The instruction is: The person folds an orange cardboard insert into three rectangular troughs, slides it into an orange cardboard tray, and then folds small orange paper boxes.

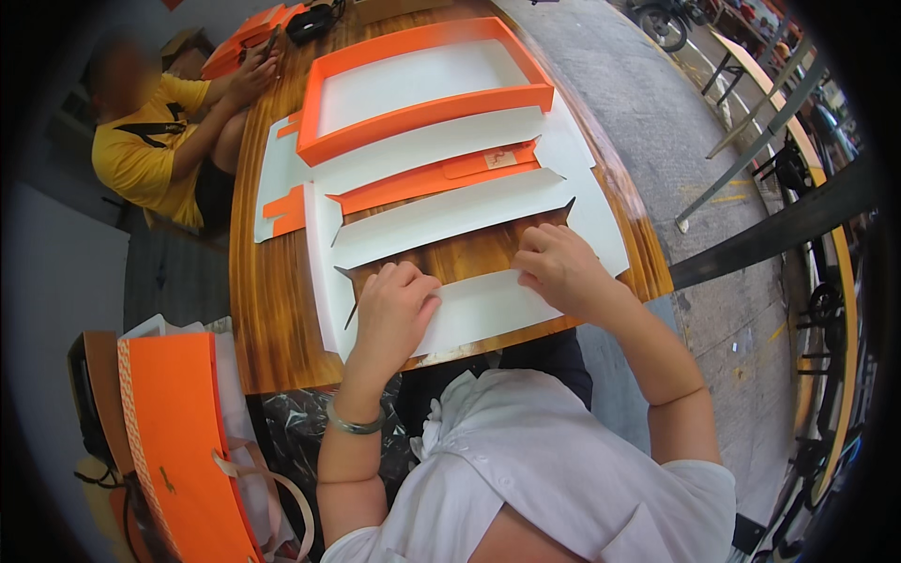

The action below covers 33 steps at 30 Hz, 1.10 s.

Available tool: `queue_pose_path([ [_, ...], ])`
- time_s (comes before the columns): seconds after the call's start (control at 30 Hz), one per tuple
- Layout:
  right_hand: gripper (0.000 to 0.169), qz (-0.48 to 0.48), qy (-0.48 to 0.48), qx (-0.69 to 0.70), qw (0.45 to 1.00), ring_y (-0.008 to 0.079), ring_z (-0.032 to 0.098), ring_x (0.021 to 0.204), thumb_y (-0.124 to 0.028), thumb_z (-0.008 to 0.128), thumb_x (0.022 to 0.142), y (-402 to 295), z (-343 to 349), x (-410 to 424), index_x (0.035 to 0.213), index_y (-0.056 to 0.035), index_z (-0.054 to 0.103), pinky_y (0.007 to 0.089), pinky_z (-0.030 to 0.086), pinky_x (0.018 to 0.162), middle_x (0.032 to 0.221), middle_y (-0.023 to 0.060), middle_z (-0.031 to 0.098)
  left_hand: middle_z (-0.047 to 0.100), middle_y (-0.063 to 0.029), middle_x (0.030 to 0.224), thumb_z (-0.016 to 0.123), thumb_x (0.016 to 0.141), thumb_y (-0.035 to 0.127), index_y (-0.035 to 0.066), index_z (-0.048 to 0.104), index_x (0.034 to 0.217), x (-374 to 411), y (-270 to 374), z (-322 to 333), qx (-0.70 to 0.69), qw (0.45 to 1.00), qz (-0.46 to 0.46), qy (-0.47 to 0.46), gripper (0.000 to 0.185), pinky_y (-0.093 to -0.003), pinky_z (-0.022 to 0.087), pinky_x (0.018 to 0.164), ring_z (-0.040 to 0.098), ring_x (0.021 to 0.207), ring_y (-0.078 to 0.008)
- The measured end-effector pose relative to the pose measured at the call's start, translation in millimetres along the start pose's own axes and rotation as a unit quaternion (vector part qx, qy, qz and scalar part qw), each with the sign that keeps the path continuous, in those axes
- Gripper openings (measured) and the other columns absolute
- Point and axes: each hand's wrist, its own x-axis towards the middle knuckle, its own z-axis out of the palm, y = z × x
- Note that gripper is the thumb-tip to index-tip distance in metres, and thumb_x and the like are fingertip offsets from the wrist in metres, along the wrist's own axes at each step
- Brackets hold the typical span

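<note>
A large white cardboard sheet [493, 301] with cut-out openings lies before me on the wooden table. At the near strip's left part, my left hand [400, 299] has its fingers bent over the strip's upper edge. My right hand [552, 264] pinches or presses the same strip further right, fingers curled. Whether the fingertips close fully round the card is hidden. Beyond the openings, an orange cardboard box frame [426, 130] with a white inside rests on the sheet. Through the farther opening an orange card strip [436, 181] shows, with a printed patch.
Across the table's left side sits a person in a yellow shirt [144, 158], holding a phone. Orange folded cards [246, 39] and a black object [313, 24] lie at the far end. A large orange box with ribbon [183, 429] stands at lower left, beside the wooden table [271, 338].
</note>
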Motion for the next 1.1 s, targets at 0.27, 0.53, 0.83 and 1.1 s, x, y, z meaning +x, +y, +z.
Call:
queue_pose_path([
  [0.27,0.024,-0.022,0.057,-0.076,0.995,0.0286,0.057,0.093,-0.008,0.063,0.074,-21,19,-37,0.098,-0.0021,0.062,0.0391,0.047,0.083,0.099,0.0118,0.057,0.063,-0.0096,0.097,0.067,0.071,0.008,0.002,0.065,0.101,-45,19,24,0.131,0.991,0.003,0.017,0.031,-0.0392,0.047,0.078,0.060,0.089,-0.0275],
  [0.53,0.081,-0.012,-0.035,0.005,0.999,0.0366,0.030,0.141,-0.034,0.069,0.079,-79,51,-42,0.137,0.0114,0.036,0.0476,0.023,0.116,0.147,0.0257,0.034,0.037,-0.0264,0.146,0.079,0.063,0.028,-0.009,0.039,0.138,-61,50,52,0.040,0.999,-0.010,-0.012,0.093,-0.0563,0.025,0.111,0.035,0.137,-0.0408],
  [0.83,0.097,0.128,-0.008,-0.052,0.990,0.0317,0.033,0.140,-0.035,0.083,0.065,-35,16,-83,0.142,0.0009,0.036,0.0456,0.027,0.114,0.149,0.0171,0.036,0.035,-0.0236,0.148,0.087,0.058,0.028,-0.003,0.038,0.141,-86,23,23,0.087,0.992,-0.069,-0.055,0.101,-0.0537,0.027,0.111,0.033,0.139,-0.0384],
  [1.1,0.099,0.168,0.009,-0.111,0.980,0.0327,0.032,0.140,-0.028,0.086,0.064,-31,13,-95,0.142,0.0004,0.033,0.0492,0.027,0.113,0.150,0.0180,0.035,0.033,-0.0240,0.149,0.087,0.061,0.026,-0.001,0.035,0.143,-109,12,9,0.151,0.980,-0.124,-0.024,0.101,-0.0548,0.025,0.112,0.031,0.140,-0.0384],
])
